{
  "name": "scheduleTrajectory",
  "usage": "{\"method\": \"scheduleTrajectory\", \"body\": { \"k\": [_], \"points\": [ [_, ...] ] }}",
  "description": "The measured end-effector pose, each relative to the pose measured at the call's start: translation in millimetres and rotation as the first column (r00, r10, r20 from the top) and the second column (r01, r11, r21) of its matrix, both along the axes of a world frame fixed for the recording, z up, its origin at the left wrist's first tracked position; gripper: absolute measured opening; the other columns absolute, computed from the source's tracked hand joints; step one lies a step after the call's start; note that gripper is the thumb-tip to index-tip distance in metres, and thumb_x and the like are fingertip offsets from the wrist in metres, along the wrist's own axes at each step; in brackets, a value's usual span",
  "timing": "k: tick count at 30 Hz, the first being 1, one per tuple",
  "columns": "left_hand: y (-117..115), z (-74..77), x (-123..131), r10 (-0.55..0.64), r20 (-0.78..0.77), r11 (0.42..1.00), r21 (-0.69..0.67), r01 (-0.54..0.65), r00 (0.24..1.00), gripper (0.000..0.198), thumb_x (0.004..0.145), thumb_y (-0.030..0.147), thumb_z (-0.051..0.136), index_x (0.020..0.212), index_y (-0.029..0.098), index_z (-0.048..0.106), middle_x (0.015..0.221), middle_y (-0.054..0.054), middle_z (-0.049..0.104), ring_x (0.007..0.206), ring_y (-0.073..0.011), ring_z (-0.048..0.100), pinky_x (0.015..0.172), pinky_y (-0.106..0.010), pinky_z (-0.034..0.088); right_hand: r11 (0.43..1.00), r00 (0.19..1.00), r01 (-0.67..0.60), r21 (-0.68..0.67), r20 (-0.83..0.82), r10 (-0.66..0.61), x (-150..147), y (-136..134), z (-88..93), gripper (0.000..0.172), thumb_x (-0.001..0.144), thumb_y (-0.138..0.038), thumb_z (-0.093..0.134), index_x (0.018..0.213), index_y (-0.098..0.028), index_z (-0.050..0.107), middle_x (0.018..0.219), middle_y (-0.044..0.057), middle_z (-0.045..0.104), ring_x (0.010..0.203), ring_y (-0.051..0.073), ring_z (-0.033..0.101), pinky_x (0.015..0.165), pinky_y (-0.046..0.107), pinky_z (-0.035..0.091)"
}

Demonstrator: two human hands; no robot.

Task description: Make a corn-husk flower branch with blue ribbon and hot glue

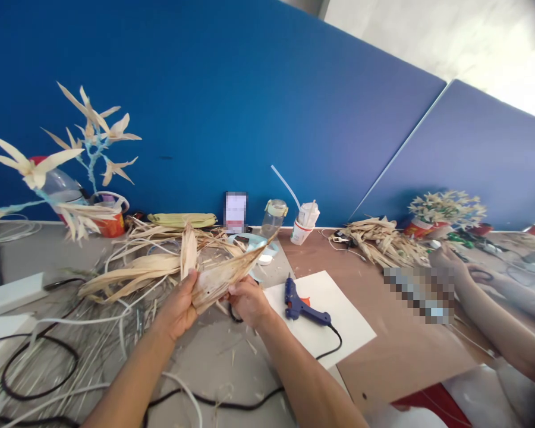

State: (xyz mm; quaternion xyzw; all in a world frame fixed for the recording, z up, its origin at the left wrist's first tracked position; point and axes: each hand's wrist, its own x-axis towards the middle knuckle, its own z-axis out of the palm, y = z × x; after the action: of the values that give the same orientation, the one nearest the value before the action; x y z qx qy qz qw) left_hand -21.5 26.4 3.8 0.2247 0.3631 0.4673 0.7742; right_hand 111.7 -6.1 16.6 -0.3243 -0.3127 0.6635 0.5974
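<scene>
A dry corn husk [225,276] is stretched between my hands, wide and pale with brown streaks toward its tip. My left hand [181,306] grips its near left end, where a narrower husk strip [188,248] stands up behind the fingers. On the other side, my right hand [248,300] pinches the husk's lower edge. Below that hand shows a dark curved loop; I cannot tell what it belongs to. More husks [138,270] lie loose just beyond my left hand. To the right, a blue glue gun [303,306] rests on a white sheet [348,333].
Husk flowers [91,142] rise at left near a red cup [111,223]. Cables [232,405] cross the desk. A phone [235,213], bottle [274,219] and paper cup [302,230] stand along the blue partition [232,107]. At right, another person's arm [494,315] reaches over the desk.
</scene>
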Motion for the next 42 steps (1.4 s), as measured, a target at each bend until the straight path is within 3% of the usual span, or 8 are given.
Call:
{"method": "scheduleTrajectory", "body": {
  "k": [5, 10, 14, 17, 27, 34, 38, 42],
  "points": [
    [-1.5, -6.0, 4.0, 0.01, -0.048, 0.999, 0.033, -0.008, 0.999, 0.023, 0.088, 0.03, 0.051, 0.098, 0.012, 0.064, 0.076, -0.008, 0.073, 0.065, -0.0183, 0.069, 0.064, -0.034, 0.059, 0.995, 0.991, 0.083, -0.051, 0.112, -0.077, -6.8, 4.6, -12.0, 0.033, 0.055, -0.034, 0.074, 0.082, -0.017, 0.066, 0.066, 0.0, 0.066, 0.047, 0.011, 0.047, 0.04, 0.02, 0.031],
    [-5.7, -4.5, 6.7, -0.001, 0.027, 0.997, 0.071, -0.001, 1.0, 0.028, 0.089, 0.03, 0.049, 0.099, 0.009, 0.064, 0.084, -0.012, 0.074, 0.076, -0.0211, 0.07, 0.072, -0.036, 0.058, 0.968, 0.964, 0.252, -0.019, 0.096, -0.249, -6.7, 10.3, -18.6, 0.036, 0.055, -0.028, 0.074, 0.087, -0.018, 0.063, 0.07, 0.0, 0.067, 0.056, 0.015, 0.057, 0.049, 0.024, 0.041],
    [-10.1, 4.4, 8.6, -0.08, 0.106, 0.992, 0.102, 0.069, 0.991, 0.022, 0.083, 0.012, 0.055, 0.103, 0.009, 0.064, 0.09, -0.012, 0.074, 0.083, -0.0217, 0.07, 0.076, -0.034, 0.058, 0.954, 0.948, 0.299, -0.022, 0.12, -0.295, -3.4, 11.6, -18.9, 0.028, 0.059, -0.028, 0.071, 0.084, -0.017, 0.063, 0.069, 0.0, 0.068, 0.056, 0.016, 0.058, 0.051, 0.026, 0.043],
    [-10.3, 4.6, 10.6, -0.054, 0.073, 0.998, 0.02, 0.052, 0.996, 0.02, 0.08, 0.001, 0.053, 0.095, 0.007, 0.064, 0.081, -0.01, 0.074, 0.073, -0.0191, 0.071, 0.071, -0.03, 0.059, 0.949, 0.944, 0.314, 0.0, 0.103, -0.313, -5.1, 11.1, -17.8, 0.029, 0.058, -0.026, 0.072, 0.085, -0.018, 0.063, 0.074, 0.0, 0.069, 0.062, 0.017, 0.061, 0.056, 0.026, 0.046],
    [-3.9, -4.6, 12.0, 0.171, 0.034, 0.985, -0.041, -0.169, 0.985, 0.014, 0.085, 0.006, 0.05, 0.089, 0.01, 0.063, 0.069, -0.005, 0.071, 0.059, -0.0151, 0.068, 0.058, -0.025, 0.059, 0.964, 0.96, 0.262, -0.049, 0.113, -0.255, -10.0, 15.2, -32.8, 0.037, 0.059, -0.045, 0.074, 0.078, -0.015, 0.061, 0.056, -0.003, 0.059, 0.042, 0.009, 0.045, 0.035, 0.019, 0.032],
    [-2.2, -7.2, 12.7, 0.216, -0.022, 0.976, 0.018, -0.215, 0.976, 0.009, 0.081, 0.007, 0.056, 0.08, 0.011, 0.064, 0.064, -0.004, 0.069, 0.065, -0.0168, 0.069, 0.061, -0.027, 0.059, 0.959, 0.956, 0.278, -0.052, 0.112, -0.271, -4.5, 17.1, -33.6, 0.038, 0.06, -0.049, 0.073, 0.07, -0.016, 0.056, 0.051, -0.005, 0.053, 0.042, 0.007, 0.041, 0.038, 0.019, 0.032],
    [-2.5, -9.7, 12.2, 0.203, -0.023, 0.977, 0.075, -0.201, 0.979, 0.004, 0.078, 0.012, 0.061, 0.081, 0.013, 0.063, 0.066, -0.004, 0.069, 0.066, -0.0172, 0.068, 0.064, -0.029, 0.058, 0.972, 0.957, 0.235, -0.026, 0.178, -0.227, 1.9, 17.4, -27.8, 0.041, 0.062, -0.055, 0.07, 0.069, -0.017, 0.056, 0.052, -0.004, 0.052, 0.043, 0.008, 0.04, 0.041, 0.021, 0.032],
    [1.2, -14.3, 7.2, 0.289, -0.078, 0.941, 0.204, -0.268, 0.954, 0.019, 0.072, 0.027, 0.068, 0.084, 0.014, 0.063, 0.069, -0.003, 0.07, 0.069, -0.0184, 0.068, 0.069, -0.032, 0.056, 0.995, 0.941, 0.096, 0.031, 0.324, -0.101, 12.7, 13.3, -8.2, 0.039, 0.066, -0.054, 0.066, 0.072, -0.017, 0.054, 0.054, -0.005, 0.049, 0.045, 0.008, 0.04, 0.048, 0.021, 0.035]
  ]
}}
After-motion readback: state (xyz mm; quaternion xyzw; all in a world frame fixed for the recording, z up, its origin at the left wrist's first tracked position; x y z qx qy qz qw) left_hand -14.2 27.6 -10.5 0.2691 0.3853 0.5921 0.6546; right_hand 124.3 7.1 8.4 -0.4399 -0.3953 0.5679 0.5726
